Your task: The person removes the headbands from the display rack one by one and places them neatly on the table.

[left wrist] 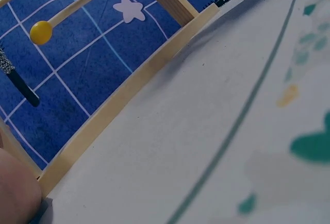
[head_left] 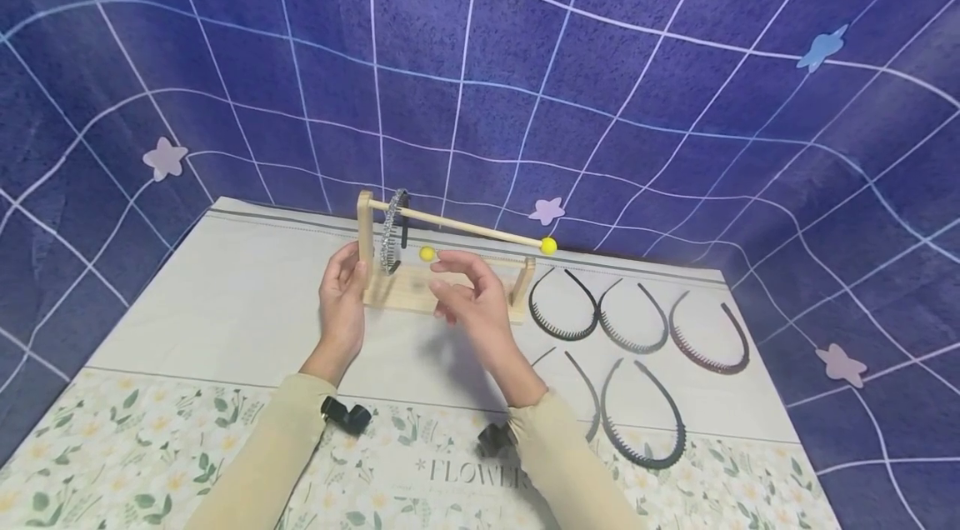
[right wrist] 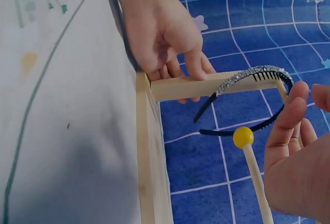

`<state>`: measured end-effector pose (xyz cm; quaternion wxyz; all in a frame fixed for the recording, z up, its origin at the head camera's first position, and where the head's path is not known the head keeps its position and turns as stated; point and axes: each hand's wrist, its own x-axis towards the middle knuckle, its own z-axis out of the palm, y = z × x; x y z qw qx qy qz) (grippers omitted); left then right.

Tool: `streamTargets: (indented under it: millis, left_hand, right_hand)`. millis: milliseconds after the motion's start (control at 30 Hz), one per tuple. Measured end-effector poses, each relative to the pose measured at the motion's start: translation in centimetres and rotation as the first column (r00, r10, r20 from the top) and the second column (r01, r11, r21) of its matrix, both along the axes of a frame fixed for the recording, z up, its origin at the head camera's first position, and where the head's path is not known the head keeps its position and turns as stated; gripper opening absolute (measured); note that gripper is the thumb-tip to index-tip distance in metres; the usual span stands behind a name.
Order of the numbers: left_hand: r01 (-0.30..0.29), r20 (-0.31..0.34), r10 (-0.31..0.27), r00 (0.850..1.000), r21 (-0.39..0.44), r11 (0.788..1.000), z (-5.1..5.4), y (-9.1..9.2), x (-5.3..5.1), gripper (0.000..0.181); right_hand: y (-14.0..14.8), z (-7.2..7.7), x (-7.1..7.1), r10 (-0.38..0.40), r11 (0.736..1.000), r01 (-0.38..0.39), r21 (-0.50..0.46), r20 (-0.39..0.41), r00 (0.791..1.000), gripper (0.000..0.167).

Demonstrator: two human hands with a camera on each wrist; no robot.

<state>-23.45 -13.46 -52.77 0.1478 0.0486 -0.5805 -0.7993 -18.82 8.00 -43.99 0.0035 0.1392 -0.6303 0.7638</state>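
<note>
A wooden display rack has a base [head_left: 405, 287], a tall left post [head_left: 366, 226] and a shorter right post [head_left: 522, 288]. My left hand [head_left: 343, 309] grips the tall post, fingers wrapped around it in the right wrist view. From that post the upper rod [head_left: 480, 228] runs right to a yellow ball [head_left: 549, 246]. A silver glittery headband [right wrist: 252, 74] with black teeth hangs on the upper rod beside the tall post. My right hand [head_left: 476, 297], fingers loosely bent and holding nothing, hovers before the lower rod, close to its yellow ball end [left wrist: 41, 32].
Several toothed headbands lie on the table to the right, among them a black one [head_left: 564, 335], a grey one [head_left: 637, 347], a brownish one [head_left: 708, 363] and a dark one [head_left: 652, 462]. A blue grid-patterned cloth [head_left: 525, 97] stands close behind the rack.
</note>
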Motion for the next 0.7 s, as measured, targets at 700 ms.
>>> streamTargets:
  millis: [700]
  left_hand:
    - [0.001,0.005,-0.001,1.000,0.013,1.000,-0.1,0.0,0.1,0.040]
  right_hand:
    - [-5.3,1.5,-1.1,0.002,1.000,-0.004,0.031,0.076,0.997,0.051]
